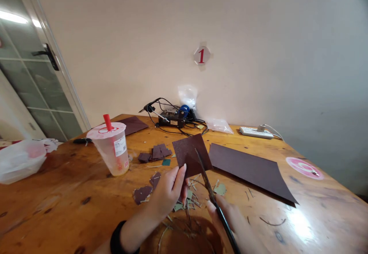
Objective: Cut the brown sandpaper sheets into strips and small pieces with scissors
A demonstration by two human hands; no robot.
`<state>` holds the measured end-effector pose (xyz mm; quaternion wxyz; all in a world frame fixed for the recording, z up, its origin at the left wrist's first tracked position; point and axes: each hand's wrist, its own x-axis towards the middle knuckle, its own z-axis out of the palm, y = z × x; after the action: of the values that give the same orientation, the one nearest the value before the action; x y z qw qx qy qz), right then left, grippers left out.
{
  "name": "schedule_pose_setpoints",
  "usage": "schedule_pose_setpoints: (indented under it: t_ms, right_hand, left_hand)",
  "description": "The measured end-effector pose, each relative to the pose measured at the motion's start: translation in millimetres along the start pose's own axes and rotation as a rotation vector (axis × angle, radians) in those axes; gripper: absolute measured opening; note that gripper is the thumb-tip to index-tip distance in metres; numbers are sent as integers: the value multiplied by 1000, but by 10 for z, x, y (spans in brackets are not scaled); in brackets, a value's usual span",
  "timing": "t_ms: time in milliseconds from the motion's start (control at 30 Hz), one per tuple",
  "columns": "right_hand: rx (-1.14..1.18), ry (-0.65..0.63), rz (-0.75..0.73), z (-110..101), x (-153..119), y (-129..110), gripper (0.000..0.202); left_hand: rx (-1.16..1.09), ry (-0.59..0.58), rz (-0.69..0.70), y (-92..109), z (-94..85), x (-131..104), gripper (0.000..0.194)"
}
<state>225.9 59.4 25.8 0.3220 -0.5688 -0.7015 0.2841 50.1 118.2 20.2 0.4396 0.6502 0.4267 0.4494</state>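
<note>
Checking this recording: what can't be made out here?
Head view:
Scissors: handle end cut off by the bottom edge.
Right hand: grip blurred, partly behind the scissors.
Dark brown square: its far side faces away.
Cup label: print too small.
Plastic bag: cut by left edge.

Left: lidded plastic cup, red straw. Far-left edge: white plastic bag. Upper left: glazed door. Centre: black boxy device, possibly a soldering station. Right: power strip, pink disc. Upper centre: round "1" sign.
</note>
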Motion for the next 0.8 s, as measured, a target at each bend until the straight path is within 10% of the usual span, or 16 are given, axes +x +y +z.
schedule_pose_setpoints:
  t_ms: [300, 800]
  right_hand:
    - [72, -205, 105, 55, 36, 106, 62]
    - [107, -195, 58, 74, 69, 125, 64]
  left_hand:
    - [70, 13, -10, -1, 8, -6, 46]
    - [96, 31, 18, -2, 23, -6, 45]
